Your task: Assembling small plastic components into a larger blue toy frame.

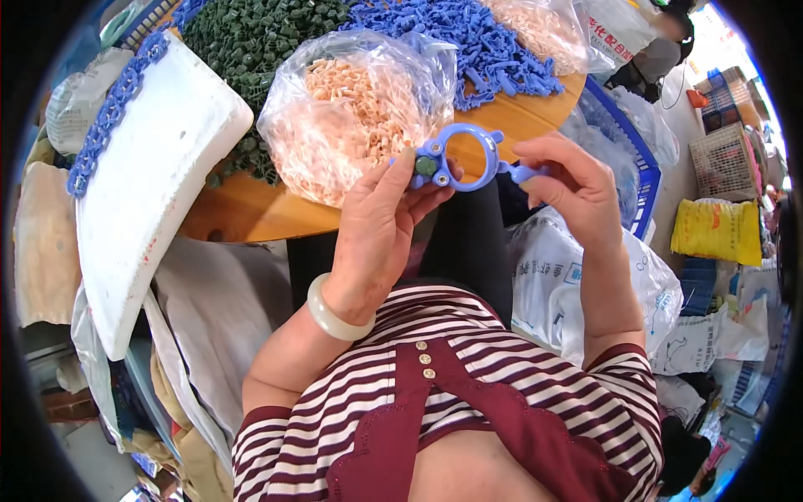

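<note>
My left hand (381, 217) grips a blue plastic ring part (495, 157) by its left end, thumb on top. That end carries a dark green piece (426, 166) and small metal-looking round fittings. On the ring's right side sits a small blue plastic piece (524, 174), pinched between the thumb and fingers of my right hand (573, 188); it touches or joins the ring there. Just beyond my left hand, a clear bag (284, 117) stands open on the table, full of small peach-coloured plastic parts (368, 100).
The round wooden table (242, 213) also bears piles of dark green parts (251, 50) and blue parts (468, 50). A white foam board (159, 159) with a row of blue pieces (113, 117) lies left. Blue baskets (644, 167) and plastic bags (548, 276) stand right.
</note>
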The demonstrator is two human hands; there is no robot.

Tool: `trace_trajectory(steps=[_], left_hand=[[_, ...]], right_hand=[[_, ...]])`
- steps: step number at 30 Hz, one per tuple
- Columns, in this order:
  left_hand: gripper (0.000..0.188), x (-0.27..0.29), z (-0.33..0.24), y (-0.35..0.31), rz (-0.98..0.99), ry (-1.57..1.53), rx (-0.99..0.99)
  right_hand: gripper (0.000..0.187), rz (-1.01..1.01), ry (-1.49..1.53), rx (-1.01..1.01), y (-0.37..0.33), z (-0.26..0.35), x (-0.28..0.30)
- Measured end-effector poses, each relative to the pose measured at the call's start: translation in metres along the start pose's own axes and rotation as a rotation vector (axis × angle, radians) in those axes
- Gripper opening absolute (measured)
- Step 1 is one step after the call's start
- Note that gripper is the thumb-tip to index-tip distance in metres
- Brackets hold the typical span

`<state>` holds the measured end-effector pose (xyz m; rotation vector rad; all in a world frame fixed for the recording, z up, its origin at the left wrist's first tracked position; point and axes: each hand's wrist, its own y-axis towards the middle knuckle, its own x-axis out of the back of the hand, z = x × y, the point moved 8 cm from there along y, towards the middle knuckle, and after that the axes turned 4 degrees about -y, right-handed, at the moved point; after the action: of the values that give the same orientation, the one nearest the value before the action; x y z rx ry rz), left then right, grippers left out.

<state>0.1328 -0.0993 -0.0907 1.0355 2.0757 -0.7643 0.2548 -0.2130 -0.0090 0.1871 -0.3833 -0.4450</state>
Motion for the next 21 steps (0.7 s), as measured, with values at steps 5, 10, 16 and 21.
trace_trajectory(steps=[5, 10, 16, 21], left_hand=[[0.03, 0.002, 0.003, 0.0, 0.01, 0.017, -0.037], [0.03, -0.004, -0.001, -0.002, 0.026, 0.036, -0.084], [0.028, -0.005, -0.001, -0.004, 0.019, 0.044, -0.104], [0.028, -0.004, -0.002, -0.005, 0.015, 0.041, -0.108]], right_hand=[[0.022, 0.007, 0.072, 0.025, -0.011, -0.001, -0.019], [0.022, -0.08, 0.066, 0.051, -0.018, -0.006, -0.031], [0.019, -0.204, 0.076, -0.006, -0.028, -0.017, -0.042], [0.018, -0.254, -0.008, 0.067, -0.031, -0.019, -0.045]])
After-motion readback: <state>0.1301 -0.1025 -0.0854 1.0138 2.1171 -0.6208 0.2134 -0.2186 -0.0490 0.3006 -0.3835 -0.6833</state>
